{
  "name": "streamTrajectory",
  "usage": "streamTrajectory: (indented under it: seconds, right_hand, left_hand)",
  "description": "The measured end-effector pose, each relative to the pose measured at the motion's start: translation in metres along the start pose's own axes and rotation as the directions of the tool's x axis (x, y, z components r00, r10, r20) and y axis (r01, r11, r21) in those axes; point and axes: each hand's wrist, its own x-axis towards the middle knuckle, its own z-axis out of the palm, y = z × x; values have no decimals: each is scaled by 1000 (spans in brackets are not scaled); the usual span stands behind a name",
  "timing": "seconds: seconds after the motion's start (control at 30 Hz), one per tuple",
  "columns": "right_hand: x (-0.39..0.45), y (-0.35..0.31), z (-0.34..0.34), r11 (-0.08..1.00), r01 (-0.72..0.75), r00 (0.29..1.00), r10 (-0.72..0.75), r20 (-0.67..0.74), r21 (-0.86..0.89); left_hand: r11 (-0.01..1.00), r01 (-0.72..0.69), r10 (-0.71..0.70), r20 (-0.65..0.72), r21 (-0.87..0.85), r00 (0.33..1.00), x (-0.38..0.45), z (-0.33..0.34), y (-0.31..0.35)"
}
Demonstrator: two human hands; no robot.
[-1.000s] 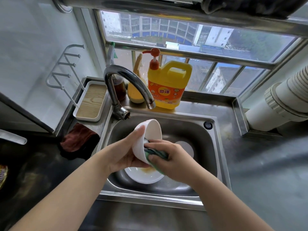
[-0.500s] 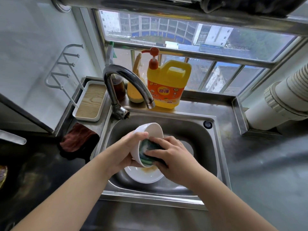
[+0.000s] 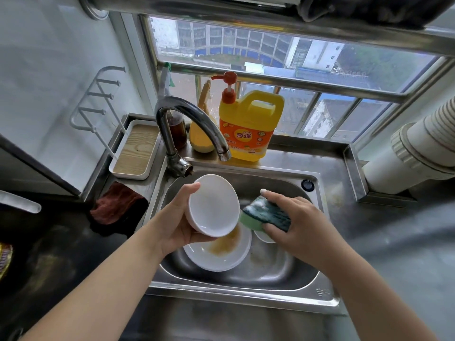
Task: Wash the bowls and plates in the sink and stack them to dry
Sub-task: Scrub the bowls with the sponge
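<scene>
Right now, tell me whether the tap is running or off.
Off, as far as the view shows: no stream falls from the faucet spout above the white bowl, which the left hand holds tilted.

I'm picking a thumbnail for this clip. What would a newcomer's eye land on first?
First the white bowl, held tilted over the sink in the left hand, with the right hand holding a soapy green sponge just beside its rim. Next the bright yellow detergent jug on the ledge behind the tap, then the sauce-smeared plate lying below in the sink.

A second white dish point(image 3: 263, 236) lies mostly hidden under the sponge point(image 3: 267, 214).
</scene>
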Motion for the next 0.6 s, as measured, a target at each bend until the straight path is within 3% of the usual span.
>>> streamTrajectory:
  seconds: [0.1,0.17,0.3,0.47,0.53,0.6]
  right_hand:
    - [-1,-1,-3,986,13,954,37,296,-167]
    - [-1,-9,5,981,69,920,8,391,-182]
    - [3,-20,21,987,104,912,-45,407,-124]
    - [14,-12,27,998,31,946,-11,324,-55]
    - [16,-6,26,999,4,948,8,319,-39]
    - [17,-3,24,1000,-26,945,27,325,-5]
  left_hand:
    - [999,-25,23,-47,-41,999,3,-4,1]
    - [999,-25,23,-60,-37,998,7,-4,0]
    - [999,17,-16,-33,42,999,13,-2,-9]
    - [974,16,-5,-50,224,999,13,-6,-14]
    - [927,-59,100,-92,371,991,12,-10,-16]
    - [754,-243,333,-36,611,942,11,-18,-16]
